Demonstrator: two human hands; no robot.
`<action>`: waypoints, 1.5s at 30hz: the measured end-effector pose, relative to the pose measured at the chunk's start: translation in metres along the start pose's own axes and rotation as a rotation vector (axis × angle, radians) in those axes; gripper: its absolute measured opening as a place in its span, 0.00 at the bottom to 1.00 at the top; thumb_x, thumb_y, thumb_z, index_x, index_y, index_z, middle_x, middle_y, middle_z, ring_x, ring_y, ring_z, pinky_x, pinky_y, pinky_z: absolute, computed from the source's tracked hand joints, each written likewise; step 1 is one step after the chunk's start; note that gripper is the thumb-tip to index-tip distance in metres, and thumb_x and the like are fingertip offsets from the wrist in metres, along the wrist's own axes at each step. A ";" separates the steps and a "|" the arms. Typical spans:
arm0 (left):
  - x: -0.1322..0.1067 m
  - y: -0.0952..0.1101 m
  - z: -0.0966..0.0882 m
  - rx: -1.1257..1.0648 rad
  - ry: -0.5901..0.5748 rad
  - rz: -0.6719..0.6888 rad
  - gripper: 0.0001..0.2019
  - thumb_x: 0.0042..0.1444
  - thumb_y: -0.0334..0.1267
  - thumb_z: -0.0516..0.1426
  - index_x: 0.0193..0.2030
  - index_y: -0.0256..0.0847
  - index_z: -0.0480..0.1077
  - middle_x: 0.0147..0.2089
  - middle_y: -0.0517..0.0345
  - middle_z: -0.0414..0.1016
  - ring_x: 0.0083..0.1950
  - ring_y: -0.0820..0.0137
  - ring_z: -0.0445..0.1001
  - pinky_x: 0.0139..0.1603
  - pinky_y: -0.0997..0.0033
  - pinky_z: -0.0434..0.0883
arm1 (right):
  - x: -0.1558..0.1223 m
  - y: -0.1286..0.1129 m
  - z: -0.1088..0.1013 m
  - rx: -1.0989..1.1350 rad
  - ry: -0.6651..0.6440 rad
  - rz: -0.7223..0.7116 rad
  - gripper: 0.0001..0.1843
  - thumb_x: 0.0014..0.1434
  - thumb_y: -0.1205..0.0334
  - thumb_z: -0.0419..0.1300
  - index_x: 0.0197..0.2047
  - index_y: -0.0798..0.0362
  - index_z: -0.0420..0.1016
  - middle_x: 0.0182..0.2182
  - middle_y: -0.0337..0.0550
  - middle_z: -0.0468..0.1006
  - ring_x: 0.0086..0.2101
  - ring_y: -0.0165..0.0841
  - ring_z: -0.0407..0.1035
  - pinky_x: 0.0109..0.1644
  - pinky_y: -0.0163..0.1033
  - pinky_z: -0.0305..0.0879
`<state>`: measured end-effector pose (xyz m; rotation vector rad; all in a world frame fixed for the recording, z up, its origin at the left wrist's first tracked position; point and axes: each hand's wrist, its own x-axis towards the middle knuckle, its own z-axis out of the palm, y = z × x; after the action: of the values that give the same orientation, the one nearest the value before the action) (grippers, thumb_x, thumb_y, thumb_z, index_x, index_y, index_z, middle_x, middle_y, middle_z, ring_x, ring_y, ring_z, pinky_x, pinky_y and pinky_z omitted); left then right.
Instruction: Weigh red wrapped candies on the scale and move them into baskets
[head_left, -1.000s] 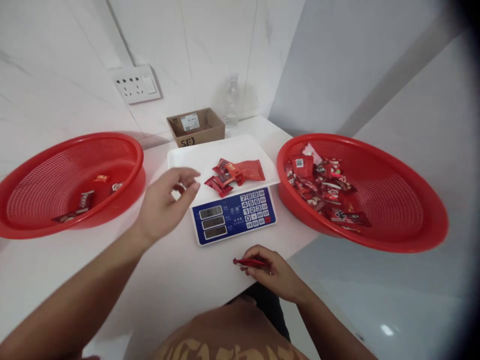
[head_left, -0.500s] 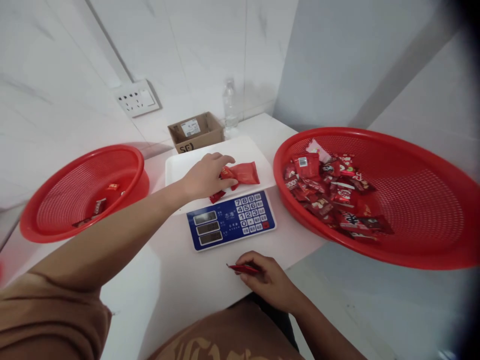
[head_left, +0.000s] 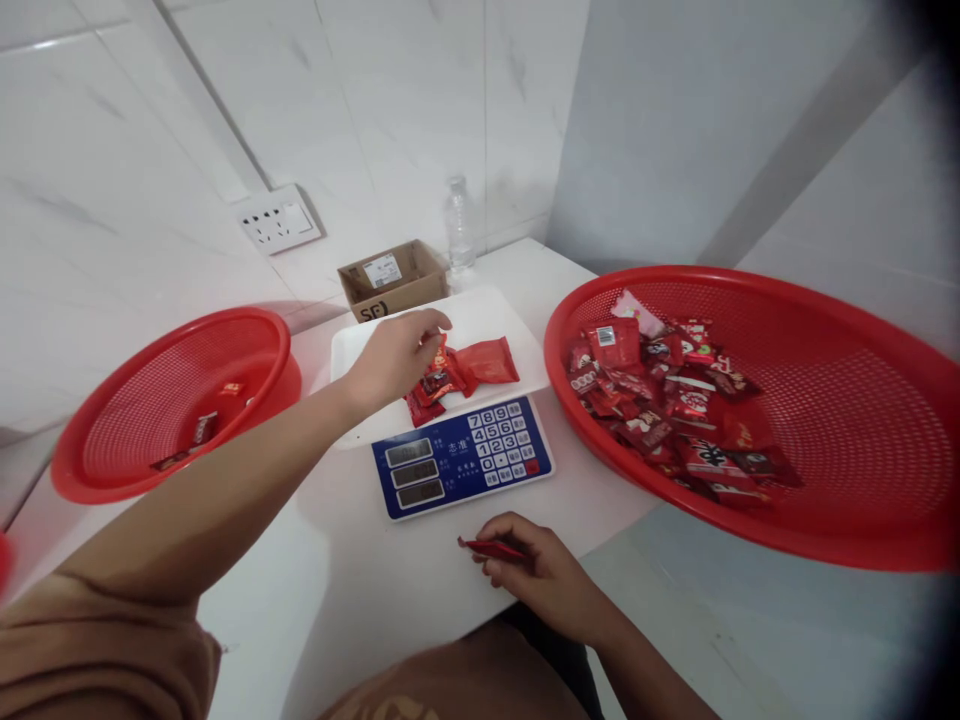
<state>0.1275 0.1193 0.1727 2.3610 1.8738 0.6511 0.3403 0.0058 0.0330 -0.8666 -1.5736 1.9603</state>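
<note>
My left hand (head_left: 396, 355) reaches over the white pan of a digital scale (head_left: 491, 325) and closes its fingers on red candy packets (head_left: 439, 385) piled there. A bigger red packet (head_left: 487, 360) lies just right of the hand. The scale's blue keypad panel (head_left: 463, 457) faces me. My right hand (head_left: 529, 565) rests on the white table near the front edge, pinching a red pen (head_left: 491, 548).
A large red mesh basket (head_left: 862, 400) on the right holds several red packets (head_left: 667, 395). A second red basket (head_left: 157, 400) on the left holds a few packets. A cardboard box (head_left: 391, 278), a plastic bottle (head_left: 459, 225) and a wall socket (head_left: 276, 217) are behind.
My left hand went from hovering in front of the scale onto its pan and now gathers the small packets, pulling them slightly towards me. The right hand stayed put. The camera shifted.
</note>
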 end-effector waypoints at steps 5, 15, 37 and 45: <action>-0.001 -0.026 -0.010 -0.111 0.098 -0.125 0.09 0.54 0.33 0.51 0.42 0.40 0.68 0.34 0.58 0.74 0.33 0.72 0.72 0.36 0.72 0.68 | 0.001 0.002 0.000 0.031 -0.008 0.015 0.08 0.53 0.65 0.58 0.39 0.52 0.68 0.32 0.39 0.72 0.30 0.27 0.65 0.35 0.35 0.63; -0.026 -0.041 -0.007 -0.108 0.001 -0.169 0.12 0.53 0.38 0.54 0.45 0.41 0.69 0.48 0.53 0.73 0.46 0.66 0.70 0.46 0.64 0.68 | 0.001 0.002 0.003 0.023 0.019 0.040 0.10 0.54 0.58 0.59 0.39 0.52 0.68 0.34 0.41 0.74 0.32 0.30 0.68 0.36 0.37 0.66; -0.207 0.023 0.049 -1.391 -0.514 -0.699 0.11 0.47 0.41 0.61 0.35 0.37 0.71 0.34 0.56 0.76 0.37 0.67 0.72 0.37 0.70 0.65 | -0.004 -0.035 0.048 -0.535 -0.192 0.064 0.29 0.52 0.62 0.60 0.57 0.40 0.61 0.48 0.39 0.75 0.46 0.38 0.69 0.49 0.41 0.62; -0.222 0.010 0.064 -1.869 -0.459 -0.898 0.19 0.36 0.45 0.67 0.28 0.38 0.65 0.27 0.56 0.74 0.25 0.72 0.71 0.26 0.75 0.62 | -0.036 -0.088 -0.027 -0.777 0.306 -0.173 0.16 0.57 0.56 0.55 0.49 0.44 0.70 0.26 0.38 0.76 0.27 0.31 0.70 0.33 0.35 0.68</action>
<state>0.1212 -0.0791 0.0539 0.3568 0.8830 0.8907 0.3824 0.0182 0.1218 -1.1913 -2.1418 1.0061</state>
